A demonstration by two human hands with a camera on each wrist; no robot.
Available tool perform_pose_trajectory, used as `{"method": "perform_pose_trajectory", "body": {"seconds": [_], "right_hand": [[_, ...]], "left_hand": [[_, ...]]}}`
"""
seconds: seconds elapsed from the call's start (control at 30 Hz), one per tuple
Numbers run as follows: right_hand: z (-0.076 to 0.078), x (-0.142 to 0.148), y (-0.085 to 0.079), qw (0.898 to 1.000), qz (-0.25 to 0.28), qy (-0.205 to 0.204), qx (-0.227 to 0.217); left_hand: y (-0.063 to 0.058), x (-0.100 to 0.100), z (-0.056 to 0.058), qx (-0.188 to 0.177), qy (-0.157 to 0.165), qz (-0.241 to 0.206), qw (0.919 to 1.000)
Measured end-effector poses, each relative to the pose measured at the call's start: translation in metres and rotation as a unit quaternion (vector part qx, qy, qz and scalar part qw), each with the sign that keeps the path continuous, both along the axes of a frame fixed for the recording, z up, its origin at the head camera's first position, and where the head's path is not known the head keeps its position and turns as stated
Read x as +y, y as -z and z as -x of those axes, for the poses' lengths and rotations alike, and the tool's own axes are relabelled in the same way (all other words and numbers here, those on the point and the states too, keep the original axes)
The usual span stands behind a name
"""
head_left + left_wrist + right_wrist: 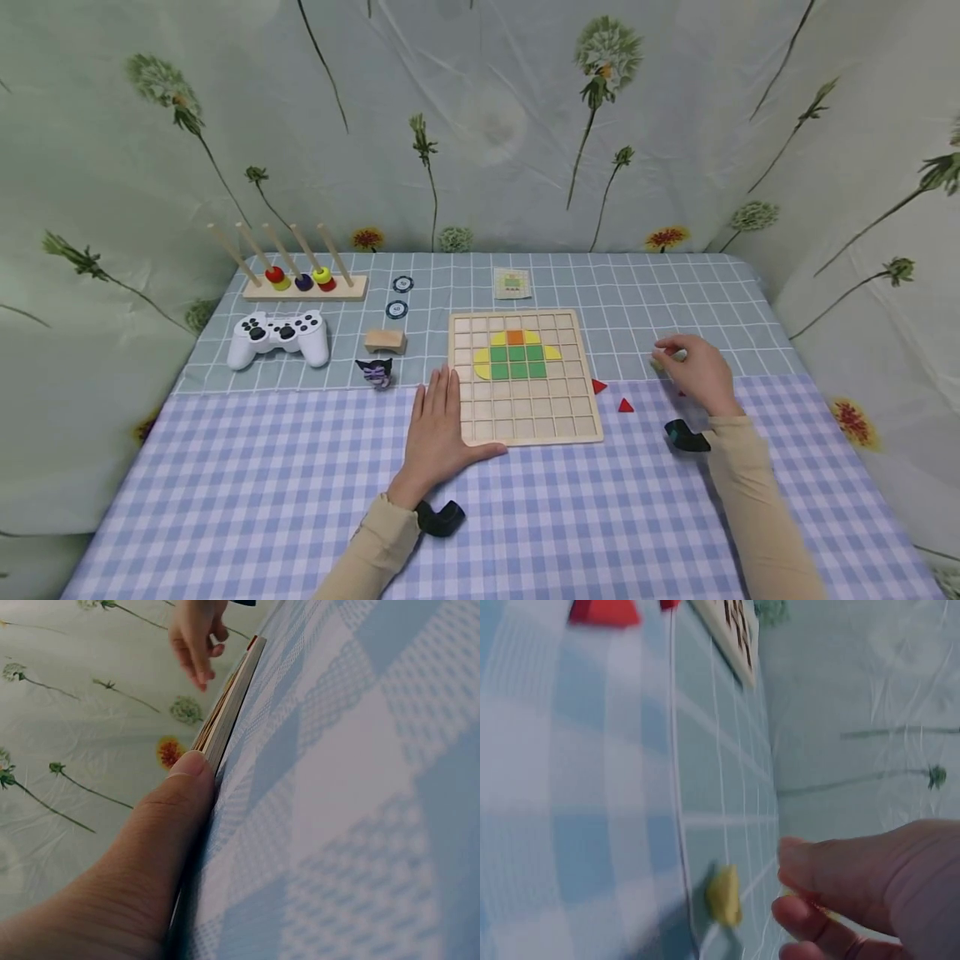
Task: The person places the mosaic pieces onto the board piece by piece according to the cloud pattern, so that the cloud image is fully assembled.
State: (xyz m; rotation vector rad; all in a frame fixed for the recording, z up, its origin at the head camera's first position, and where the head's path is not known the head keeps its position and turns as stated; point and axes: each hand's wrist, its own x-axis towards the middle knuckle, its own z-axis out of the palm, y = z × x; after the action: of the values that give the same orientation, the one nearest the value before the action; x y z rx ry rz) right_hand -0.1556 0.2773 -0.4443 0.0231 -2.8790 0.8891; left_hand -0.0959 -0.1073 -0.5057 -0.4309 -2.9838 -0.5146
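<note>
My left hand (437,429) lies with straight fingers along the left edge of a wooden grid board (525,417). Its thumb (161,817) touches the board's near edge. On the board sit green square tiles (517,362), rounded yellow tiles (481,365) and an orange square tile (514,337). To the right of the board, my right hand (701,375) hovers with loosely bent fingers; the thumb and index fingertips stand slightly apart. Nothing is clearly visible held between them. A yellow piece (724,895) lies below the fingers, and red triangles (626,406) lie between board and hand.
A pattern card (512,283) lies behind the board. At the left are a peg stand (348,288) with coloured beads, a white game controller (279,337), a wooden block (385,341), a small dark figurine (377,373) and two round chips (397,310).
</note>
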Motion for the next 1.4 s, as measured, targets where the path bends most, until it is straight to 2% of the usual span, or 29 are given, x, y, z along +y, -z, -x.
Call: {"method": "perform_pose_trajectory", "body": {"seconds": [0.33,0.53,0.7,0.93,1.07,1.27,1.4], "right_hand": [[0.001,0.01,0.002,0.995,-0.03,0.044,-0.078],[-0.002,0.01,0.006,0.993,-0.031,0.081,-0.082],[-0.003,0.009,0.007,0.993,-0.013,0.088,-0.071],[-0.003,0.003,0.005,0.995,0.031,0.075,-0.049],[-0.003,-0.01,0.004,0.993,0.083,0.06,-0.054],[0.002,-0.045,0.006,0.983,0.159,0.004,-0.09],[0.005,-0.068,0.007,0.972,0.2,-0.037,-0.121]], "left_hand": [[0.0,0.0,-0.001,-0.008,-0.001,-0.004,1.0],[0.003,0.003,-0.002,-0.002,0.003,-0.01,0.9999],[0.002,0.003,-0.001,0.0,0.003,-0.003,1.0],[0.0,0.001,0.0,0.001,0.005,0.004,1.0],[-0.001,0.0,-0.001,-0.001,0.002,0.006,1.0],[-0.001,-0.001,-0.001,-0.008,-0.001,0.001,1.0],[-0.001,-0.001,0.0,-0.007,-0.002,0.0,1.0]]}}
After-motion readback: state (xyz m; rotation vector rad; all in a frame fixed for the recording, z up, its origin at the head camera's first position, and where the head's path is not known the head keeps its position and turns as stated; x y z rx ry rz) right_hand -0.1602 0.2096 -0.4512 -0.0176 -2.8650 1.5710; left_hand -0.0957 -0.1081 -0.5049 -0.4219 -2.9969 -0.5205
